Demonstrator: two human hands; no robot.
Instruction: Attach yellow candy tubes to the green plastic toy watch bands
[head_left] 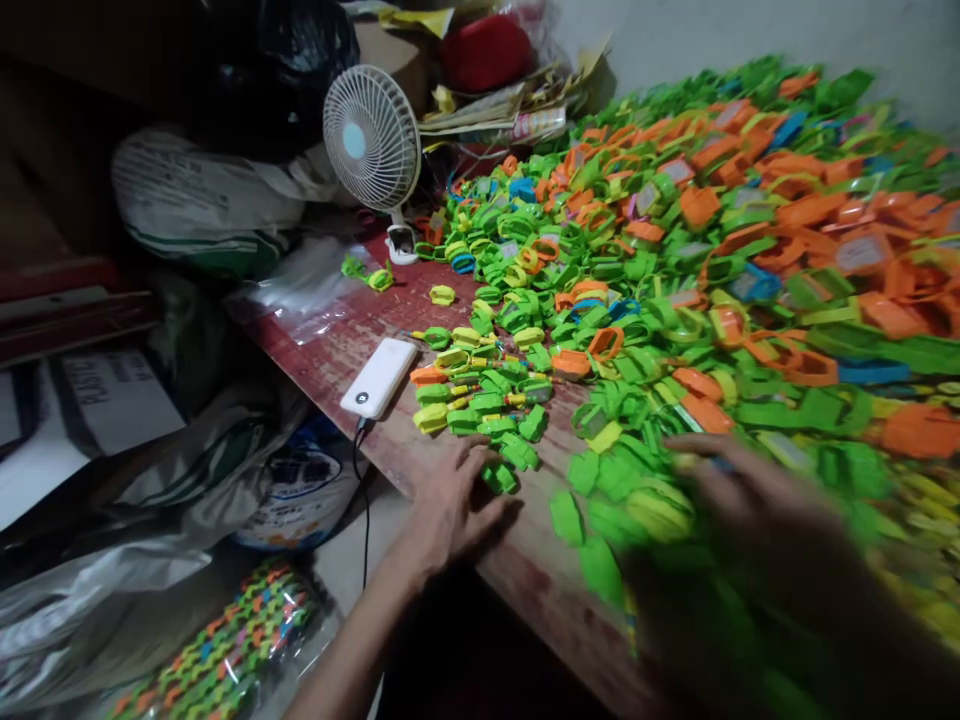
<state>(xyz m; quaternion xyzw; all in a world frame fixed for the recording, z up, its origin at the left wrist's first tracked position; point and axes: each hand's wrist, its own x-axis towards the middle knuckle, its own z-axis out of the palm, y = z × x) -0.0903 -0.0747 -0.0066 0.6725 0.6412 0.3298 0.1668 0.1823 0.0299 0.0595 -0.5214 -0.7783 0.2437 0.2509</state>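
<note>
My left hand (457, 500) rests at the table's front edge, its fingers curved around a small green plastic piece (499, 478) near the lower end of the rows. These rows of green, yellow and orange pieces (487, 385) lie side by side, some with thin coloured sticks between them. On the right, my right hand (739, 480) is smeared by motion over loose green pieces (615, 470); whatever its fingers hold is too blurred to make out. Just left of it is a yellow-green piece (660, 510), also blurred.
A big heap of green, orange and blue pieces (750, 220) covers the table's right and back. A white power bank (380, 378) with a cable lies by the left edge. Behind stands a small fan (373, 140). A plastic bag of coloured pieces (225, 640) sits below the table.
</note>
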